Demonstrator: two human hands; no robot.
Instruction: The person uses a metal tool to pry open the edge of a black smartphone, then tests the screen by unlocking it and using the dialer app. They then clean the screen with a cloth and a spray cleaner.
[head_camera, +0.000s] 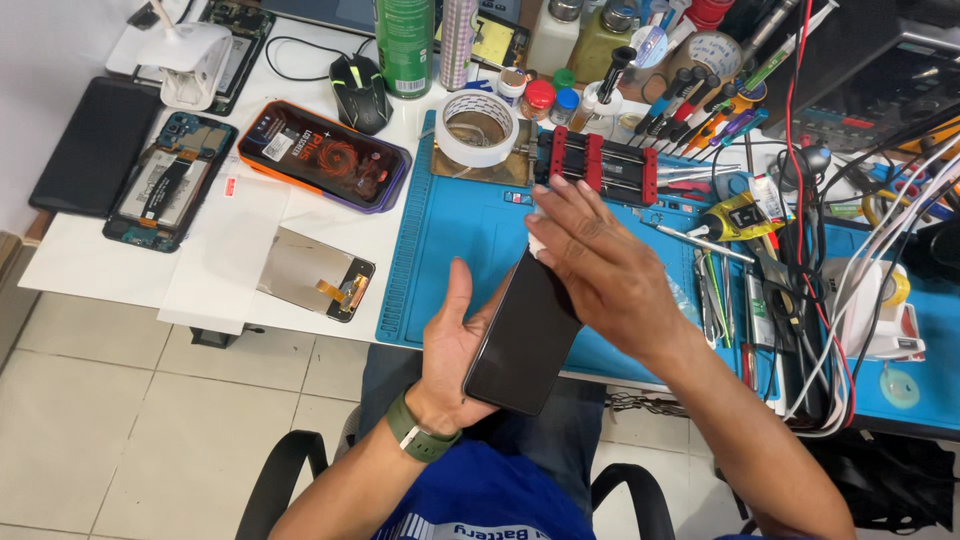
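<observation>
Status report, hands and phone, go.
Left hand cradles black phone from below, over blue mat edge. Right hand presses white wipe on phone's top end. Red clamp and tape roll just beyond, not touching.

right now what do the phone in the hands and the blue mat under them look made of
Phone: the face looks like glossy black glass, smooth and dark with a soft sheen. Blue mat: probably matte silicone or rubber, judging by the ribbed left edge and moulded compartments with no glare.
</observation>
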